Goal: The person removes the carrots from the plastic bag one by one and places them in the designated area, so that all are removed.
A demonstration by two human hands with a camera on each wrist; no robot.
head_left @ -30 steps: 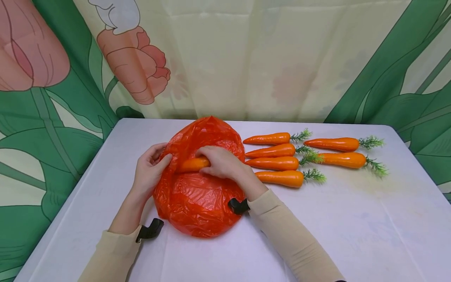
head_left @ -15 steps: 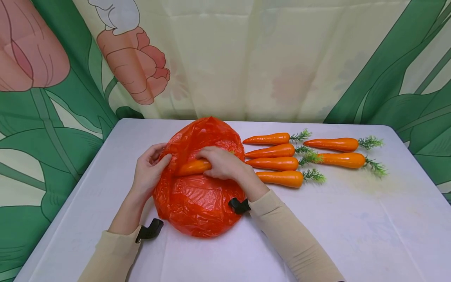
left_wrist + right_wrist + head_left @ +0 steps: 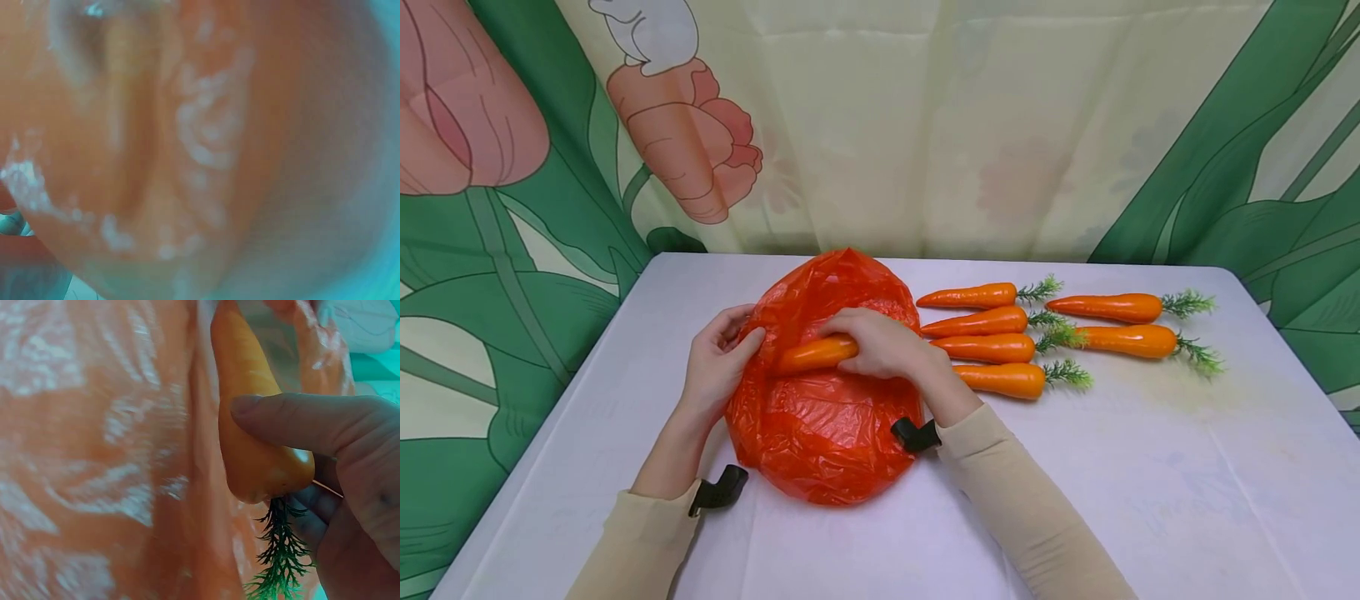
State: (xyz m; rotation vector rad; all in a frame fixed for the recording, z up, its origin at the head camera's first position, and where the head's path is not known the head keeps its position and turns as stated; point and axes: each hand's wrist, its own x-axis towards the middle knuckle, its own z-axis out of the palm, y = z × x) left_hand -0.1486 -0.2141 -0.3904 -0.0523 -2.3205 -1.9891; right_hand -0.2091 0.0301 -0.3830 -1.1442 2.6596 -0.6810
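Note:
A red plastic bag [image 3: 827,433] lies puffed out on the table, its opening facing up. My left hand [image 3: 718,358] pinches the bag's left edge between thumb and fingers. In my right hand [image 3: 880,346] is an orange carrot [image 3: 812,356], gripped by its thick end, with its narrow end running left into the folds of the bag. The right wrist view shows the thumb along the top of the carrot [image 3: 247,381] and its green leafy top [image 3: 281,550] hanging below. Blurred red plastic [image 3: 137,156] fills most of the left wrist view. The carrot's tip is hidden.
Right of the bag, several carrots [image 3: 973,296] lie in a stacked row, tips pointing left. Two more carrots [image 3: 1108,307] are farther right, beside their leaves. A white cloth [image 3: 1150,500] covers the table, and a printed curtain [image 3: 1037,125] hangs behind its back edge.
My right hand has shifted slightly right, and more of the carrot shows between it and the bag's folds. The left hand has kept its place on the bag's edge.

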